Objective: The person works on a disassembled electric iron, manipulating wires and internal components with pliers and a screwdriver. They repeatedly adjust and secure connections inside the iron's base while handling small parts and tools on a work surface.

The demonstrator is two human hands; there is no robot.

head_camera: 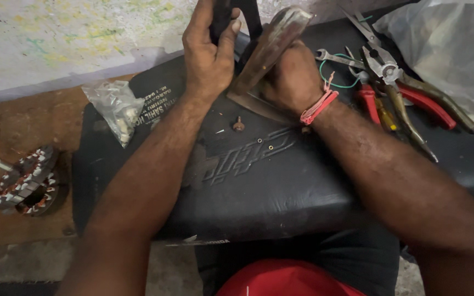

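Black seat (259, 175) spans my view, lying on the wooden bench (17, 126). My left hand (207, 55) is wrapped tight on a dark bar (221, 16) at its far edge; my right hand (292, 79) is clenched on a hammer (270, 46) beside it. Pliers (407, 90) lie right. Clear bag (117, 109) holds small parts. Screw (238, 125) sits near my wrists.

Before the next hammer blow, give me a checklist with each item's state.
1. Left hand gripping the dark part: ok.
2. Right hand closed on the hammer: ok.
3. Left fingers clear of the hammer's path: not ok, they sit right beside it.
4. Strike point visible: cannot tell, hidden behind the hands.
5. Loose screw on the seat away from the hands: ok.
6. Pliers lying apart from the right hand: ok.
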